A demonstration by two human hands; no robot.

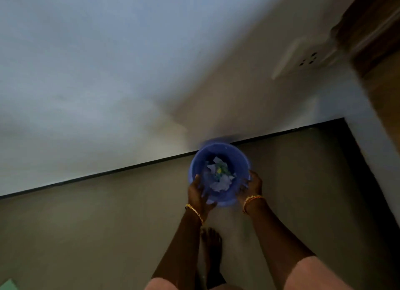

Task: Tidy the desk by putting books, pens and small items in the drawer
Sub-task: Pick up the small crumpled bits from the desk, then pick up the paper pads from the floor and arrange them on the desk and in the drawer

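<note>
Both hands held a blue bucket point(218, 172) over the floor point(86, 235), close to the wall point(108, 95). The left hand point(200, 194) gripped the bucket's near-left rim and the right hand point(252, 187) gripped its near-right rim. Crumpled paper scraps point(218, 177) lay inside the bucket. No table, drawer, books or pens showed, so how much tidying was done could not be told.
</note>
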